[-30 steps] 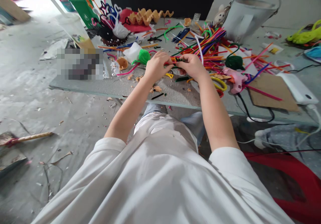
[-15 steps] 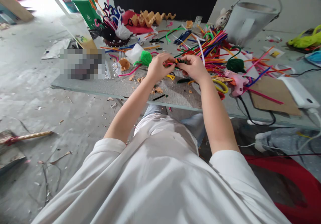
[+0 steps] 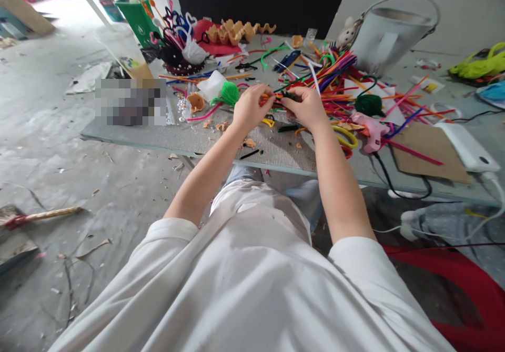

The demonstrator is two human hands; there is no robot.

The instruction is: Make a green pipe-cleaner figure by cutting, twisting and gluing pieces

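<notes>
Above the front half of the table, my left hand (image 3: 250,106) is closed in a pinch, with a bit of orange-red pipe cleaner (image 3: 267,97) showing between thumb and fingers. Facing it, my right hand (image 3: 306,108) pinches a short dark green pipe cleaner (image 3: 289,95). A small gap separates the fingertips of the two hands. Whether the pieces are joined is hidden by the fingers. Just left of my left hand lies a bright green yarn ball (image 3: 229,93). Yellow-handled scissors (image 3: 347,137) rest right of my right wrist.
Many loose pipe cleaners (image 3: 335,78) spread behind my right hand. Right of them are a dark green yarn ball (image 3: 369,104), a pink glue gun (image 3: 371,130), cardboard (image 3: 430,154) and a white power strip (image 3: 469,146). A metal bucket (image 3: 394,39) and egg carton (image 3: 234,31) stand behind.
My fingertips have drawn slightly apart, and the dark green piece now shows at my right fingers. Both forearms have stayed nearly in place.
</notes>
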